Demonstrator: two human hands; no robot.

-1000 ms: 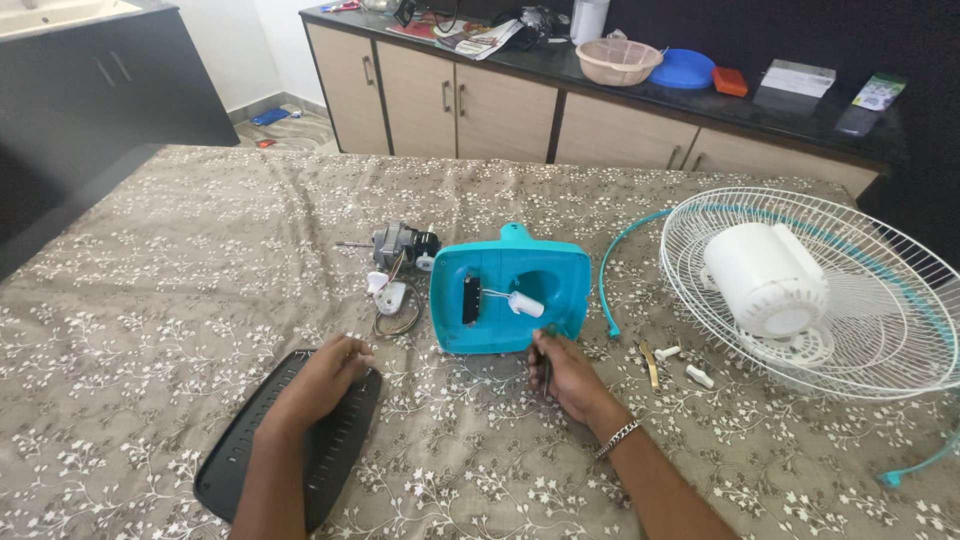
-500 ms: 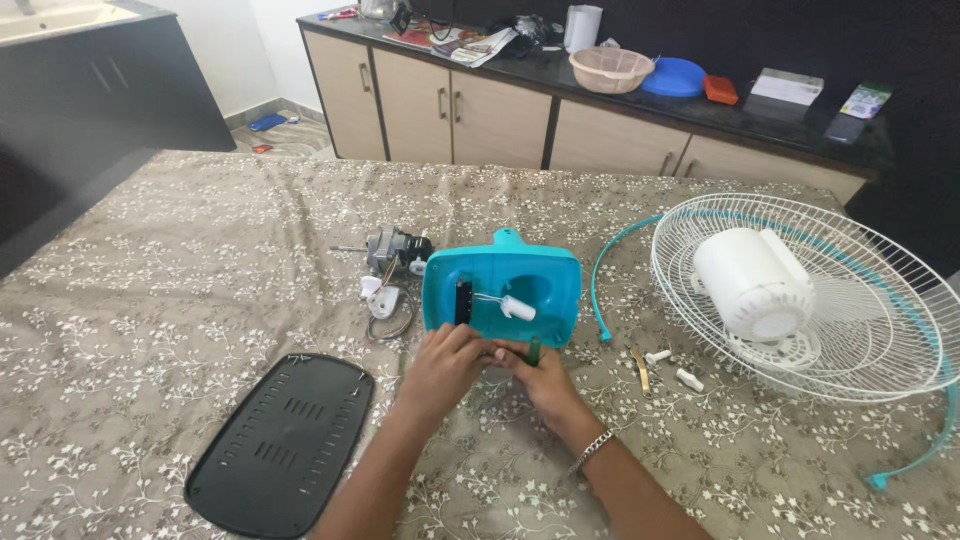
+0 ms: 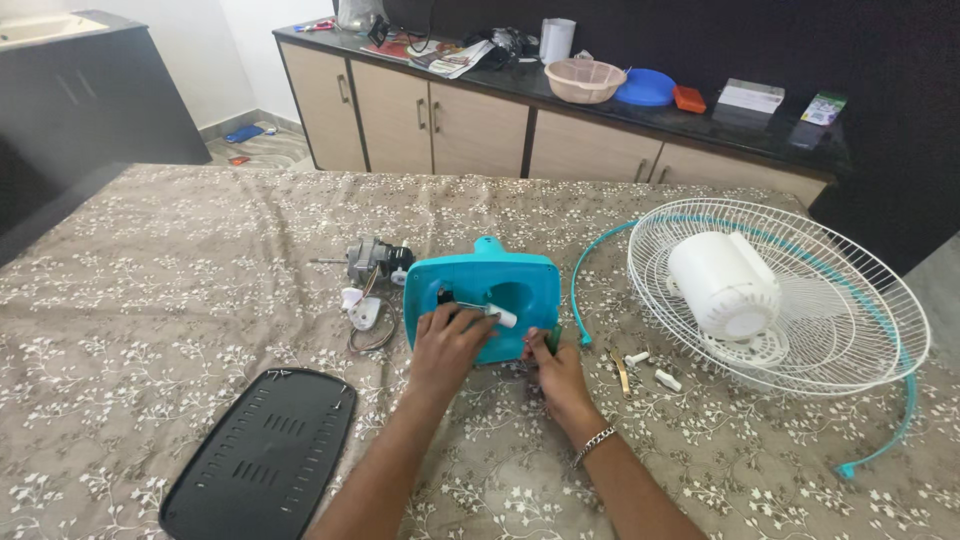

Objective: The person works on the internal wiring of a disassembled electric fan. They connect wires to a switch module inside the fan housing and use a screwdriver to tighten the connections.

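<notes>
A teal plastic fan housing point(image 3: 500, 285) lies on the table in front of me, with a white knob and a dark slot on its face. My left hand point(image 3: 447, 345) rests on the housing's near face, fingers curled over it by the white knob. At the housing's lower right edge my right hand point(image 3: 553, 372) grips a small green-handled tool point(image 3: 552, 340). A small motor with wires and a white part point(image 3: 372, 285) lies just left of the housing.
A black vented cover plate point(image 3: 265, 450) lies at the near left. A white wire fan guard point(image 3: 800, 330) holding a white motor cover point(image 3: 723, 283) sits to the right, with loose screws and small pieces point(image 3: 640, 365) beside it. Cabinets with a counter stand behind.
My left hand left the black cover plate and came over onto the teal housing. My right hand stayed at the housing's lower right edge.
</notes>
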